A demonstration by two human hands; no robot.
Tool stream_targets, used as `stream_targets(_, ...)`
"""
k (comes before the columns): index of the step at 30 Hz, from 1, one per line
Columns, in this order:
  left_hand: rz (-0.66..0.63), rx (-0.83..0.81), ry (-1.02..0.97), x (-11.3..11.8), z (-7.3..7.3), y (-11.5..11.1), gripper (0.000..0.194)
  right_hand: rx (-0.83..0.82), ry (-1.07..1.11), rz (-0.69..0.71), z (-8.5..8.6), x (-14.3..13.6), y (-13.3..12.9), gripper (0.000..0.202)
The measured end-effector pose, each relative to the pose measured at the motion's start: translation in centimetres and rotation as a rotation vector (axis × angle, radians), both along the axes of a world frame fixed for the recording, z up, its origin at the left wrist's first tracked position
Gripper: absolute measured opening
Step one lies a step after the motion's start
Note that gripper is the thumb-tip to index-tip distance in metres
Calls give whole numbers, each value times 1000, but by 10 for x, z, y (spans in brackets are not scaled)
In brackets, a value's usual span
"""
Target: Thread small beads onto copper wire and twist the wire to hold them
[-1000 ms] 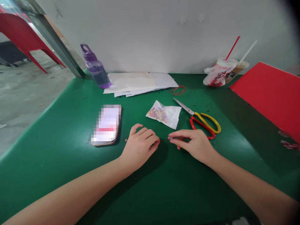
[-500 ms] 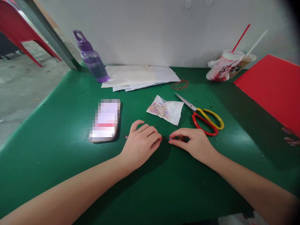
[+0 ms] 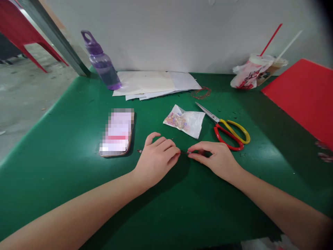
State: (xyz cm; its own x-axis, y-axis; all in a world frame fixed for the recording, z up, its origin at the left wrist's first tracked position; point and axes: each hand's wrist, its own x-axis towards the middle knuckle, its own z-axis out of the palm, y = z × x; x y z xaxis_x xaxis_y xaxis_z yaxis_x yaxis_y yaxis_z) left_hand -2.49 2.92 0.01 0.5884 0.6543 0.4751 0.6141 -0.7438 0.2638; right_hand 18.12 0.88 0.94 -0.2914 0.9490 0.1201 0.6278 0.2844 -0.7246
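My left hand (image 3: 160,156) is closed in a pinch, palm down over the green table, on a thin dark strand that barely shows between my hands. Facing it, the fingertips of my right hand (image 3: 210,156) pinch a small pale bead (image 3: 189,152) at the strand's other side. A few tiny beads (image 3: 139,151) stick out beyond the left hand's far side. Behind both hands lies a clear and white packet of pastel beads (image 3: 179,118). Scissors (image 3: 217,121) with one red and one yellow handle rest just behind my right hand.
A phone (image 3: 117,133) lies left of my hands. At the back are a purple water bottle (image 3: 104,67), white papers (image 3: 153,83) and a coil of copper-coloured wire (image 3: 201,92). Bagged drink cups (image 3: 253,71) with straws stand back right, beside a red board (image 3: 304,86).
Both hands hold nearly the same pose, still pinching. The view has shifted slightly; nothing on the table has visibly moved.
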Motion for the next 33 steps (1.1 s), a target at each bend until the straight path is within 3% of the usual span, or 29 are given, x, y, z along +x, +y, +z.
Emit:
stream_targets(21,-29,-7,21,-1,1,-1,17,70,-46,39,-3,-4,-2,9)
stream_targets(33,-39,-6,-10,0,-2,-1,15,13,-74,14,-6,-8,-6,12)
